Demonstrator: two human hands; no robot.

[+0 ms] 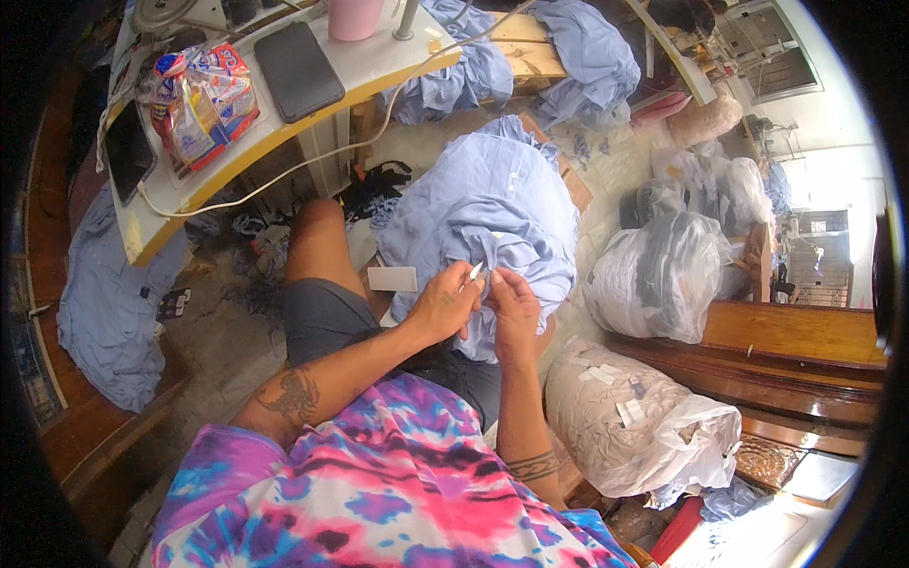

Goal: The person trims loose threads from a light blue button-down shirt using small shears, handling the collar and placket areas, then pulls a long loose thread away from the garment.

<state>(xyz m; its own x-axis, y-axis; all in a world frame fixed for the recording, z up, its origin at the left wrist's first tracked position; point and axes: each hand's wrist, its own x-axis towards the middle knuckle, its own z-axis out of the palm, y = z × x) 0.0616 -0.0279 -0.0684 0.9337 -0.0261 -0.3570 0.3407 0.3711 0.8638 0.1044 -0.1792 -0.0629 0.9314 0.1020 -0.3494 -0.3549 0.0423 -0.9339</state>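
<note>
A light blue garment (473, 189) with small pale buttons is bunched over my lap and spreads away between my knees. My left hand (447, 301) is closed, with a small whitish pointed thing (476, 272) at its fingertips, too small to name. Beside it, my right hand (514, 305) pinches a fold of the garment. The two sets of fingertips nearly meet over the cloth. A blank white card (392, 278) lies by my left thigh, next to the garment.
A curved table (284, 151) at upper left bears a dark phone (130, 151), a black tablet-like slab (298, 71), a plastic bread bag (204, 104) and a pink cup (354, 17). A white cable (312, 161) hangs off it. Stuffed bags (653, 275) stand at right; blue cloth (123, 303) hangs left.
</note>
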